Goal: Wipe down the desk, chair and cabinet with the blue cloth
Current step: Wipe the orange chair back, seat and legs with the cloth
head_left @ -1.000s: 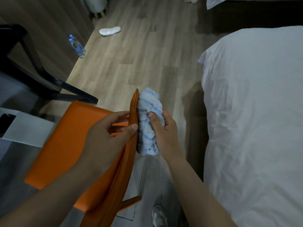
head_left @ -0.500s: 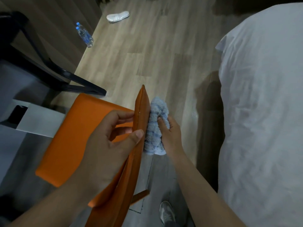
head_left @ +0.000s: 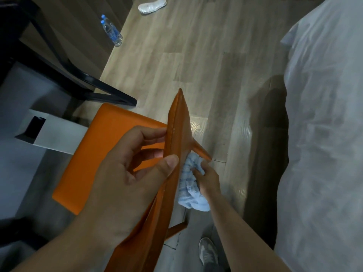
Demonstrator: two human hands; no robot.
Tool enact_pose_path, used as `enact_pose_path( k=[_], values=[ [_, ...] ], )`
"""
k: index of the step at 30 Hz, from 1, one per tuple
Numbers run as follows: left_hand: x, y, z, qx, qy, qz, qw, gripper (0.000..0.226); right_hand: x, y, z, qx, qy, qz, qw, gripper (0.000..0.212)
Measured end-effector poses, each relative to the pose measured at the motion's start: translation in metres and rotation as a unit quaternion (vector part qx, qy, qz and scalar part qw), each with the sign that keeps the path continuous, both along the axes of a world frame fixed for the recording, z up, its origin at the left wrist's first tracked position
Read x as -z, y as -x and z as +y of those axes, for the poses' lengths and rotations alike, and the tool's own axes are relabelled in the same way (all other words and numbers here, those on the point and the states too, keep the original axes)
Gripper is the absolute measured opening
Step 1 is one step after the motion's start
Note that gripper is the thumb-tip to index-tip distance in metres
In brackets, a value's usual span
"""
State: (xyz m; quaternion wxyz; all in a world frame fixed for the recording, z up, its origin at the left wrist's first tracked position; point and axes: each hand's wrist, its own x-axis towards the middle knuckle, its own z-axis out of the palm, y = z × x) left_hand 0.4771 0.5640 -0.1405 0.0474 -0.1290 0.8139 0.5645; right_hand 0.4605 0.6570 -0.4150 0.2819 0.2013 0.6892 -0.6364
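Sprawling along the outer side of the right hand [head_left: 208, 179], a white bed [head_left: 324, 134] fills that whole edge of the view, and pale wood floor [head_left: 196, 55] runs away ahead of both hands. Next in bulk is the orange chair [head_left: 94, 158], seen from above: its seat lies under and outward of the left hand [head_left: 125, 173], and its thin backrest [head_left: 177, 122] rises edge-on between the two hands. A black frame [head_left: 114, 97] slants across the floor ahead of the left hand. The left hand is closed on the backrest's top edge, thumb on the near rim and fingers curled over to the seat side, apparently steadying the chair. The right hand sits lower, on the rear face, fingers wrapped round the bunched blue cloth [head_left: 184, 185] and pressing it against the panel just below where a rear leg [head_left: 200, 152] branches off, wrist roughly in line with the forearm. The step in hand seems to be wiping the chair's back. Doing it well would mean firm, overlapping strokes along the panel and working the cloth into the leg joint, while the left grip stops the chair tipping or sliding. Smallest, two water bottles [head_left: 112, 31] sit well ahead of the left hand.
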Motion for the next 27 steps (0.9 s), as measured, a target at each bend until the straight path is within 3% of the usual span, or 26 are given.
enact_pose_path(
  k=[3,6,14,17,23,25,27],
  values=[
    [-0.001,-0.003,0.003,-0.01,-0.011,-0.005,1.0,0.033,0.001,-0.001,0.013,0.052,-0.056,-0.036,0.996,0.031],
    [-0.004,-0.006,0.007,-0.024,0.0,-0.018,1.0,0.031,-0.035,0.01,0.038,0.07,-0.057,0.045,0.995,0.023],
    [-0.016,-0.003,0.011,-0.036,0.019,-0.076,0.996,0.031,-0.177,0.048,0.081,0.12,0.139,0.228,0.956,0.015],
    [-0.023,0.007,0.007,-0.041,0.02,-0.114,0.992,0.037,-0.198,0.06,0.07,0.071,0.131,0.274,0.95,0.019],
    [-0.033,0.042,0.012,-0.044,0.05,-0.076,0.995,0.038,-0.187,0.078,0.042,0.075,0.11,0.214,0.968,0.038],
    [-0.028,0.055,0.016,-0.045,0.091,-0.057,0.993,0.029,-0.18,0.087,0.04,0.049,0.093,0.213,0.971,0.035],
    [-0.024,0.065,0.017,-0.04,0.126,-0.04,0.99,0.011,-0.175,0.098,0.041,0.021,0.092,0.204,0.974,0.02]
  ],
)
